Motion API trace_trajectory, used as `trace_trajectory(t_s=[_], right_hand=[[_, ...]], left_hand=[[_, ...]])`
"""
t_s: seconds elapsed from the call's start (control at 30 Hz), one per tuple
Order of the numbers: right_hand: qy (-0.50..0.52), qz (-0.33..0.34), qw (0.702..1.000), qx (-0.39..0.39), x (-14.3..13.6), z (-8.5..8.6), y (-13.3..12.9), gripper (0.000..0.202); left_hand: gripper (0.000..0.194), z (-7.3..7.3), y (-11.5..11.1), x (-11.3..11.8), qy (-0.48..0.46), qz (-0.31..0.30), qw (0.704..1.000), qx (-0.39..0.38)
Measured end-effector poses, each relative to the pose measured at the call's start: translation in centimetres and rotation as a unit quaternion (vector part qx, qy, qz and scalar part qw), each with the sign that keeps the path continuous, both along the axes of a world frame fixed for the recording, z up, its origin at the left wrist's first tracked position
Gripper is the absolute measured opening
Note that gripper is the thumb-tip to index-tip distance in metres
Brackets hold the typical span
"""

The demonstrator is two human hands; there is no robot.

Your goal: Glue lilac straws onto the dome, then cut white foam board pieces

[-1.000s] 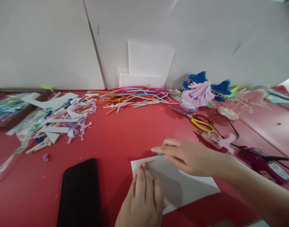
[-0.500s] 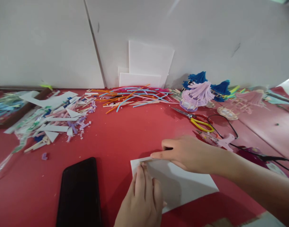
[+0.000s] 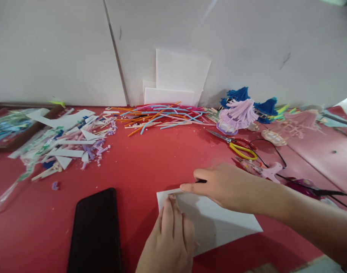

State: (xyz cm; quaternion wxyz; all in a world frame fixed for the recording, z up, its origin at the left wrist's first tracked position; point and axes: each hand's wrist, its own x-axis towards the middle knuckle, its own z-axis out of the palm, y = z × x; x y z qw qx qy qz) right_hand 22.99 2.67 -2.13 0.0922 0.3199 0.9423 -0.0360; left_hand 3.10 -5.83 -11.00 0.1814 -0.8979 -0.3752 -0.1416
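A white foam or card sheet lies at an angle on the red table in front of me. Near its far left corner is a thin wooden stick. My left hand presses the stick's left end down onto the sheet, fingers held together. From the right reaches my right hand, closed, with its index finger stretched to the sheet's far edge beside the stick. Inside its curled fingers a dark piece shows; most of it is hidden, so I cannot tell its kind.
A black phone lies left of the sheet. Scraps are heaped behind it. Coloured pipe-cleaner-like stems lie by the wall. To the right are yellow-and-red-handled scissors, a pink glue gun with its cable, and small fringed models.
Both hands stay almost where they were on the sheet. The view has shifted very slightly.
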Motion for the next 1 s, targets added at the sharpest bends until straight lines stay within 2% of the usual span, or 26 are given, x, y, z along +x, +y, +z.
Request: trace_trajectory(t_s=[0.17, 0.4, 0.7, 1.0], right_hand=[[0.0, 0.002, 1.0, 0.001, 0.1, -0.4, 0.0, 0.064], [0.005, -0.007, 1.0, -0.01, 0.2, -0.3, 0.0, 0.058], [0.002, -0.011, 1.0, -0.017, 0.6, -0.4, 0.0, 0.06], [-0.01, -0.018, 1.0, -0.011, 1.2, -0.3, -0.1, 0.062]], left_hand=[[0.04, -0.1, 0.0, 0.1, 0.002, 0.009, 1.0, 0.006], [0.04, -0.4, 0.0, -0.1, -0.006, 0.005, 1.0, 0.01], [0.042, -0.6, -0.1, -0.1, -0.003, 0.003, 1.0, 0.012], [0.047, 0.2, 0.0, -0.2, -0.002, 0.011, 1.0, -0.011]])
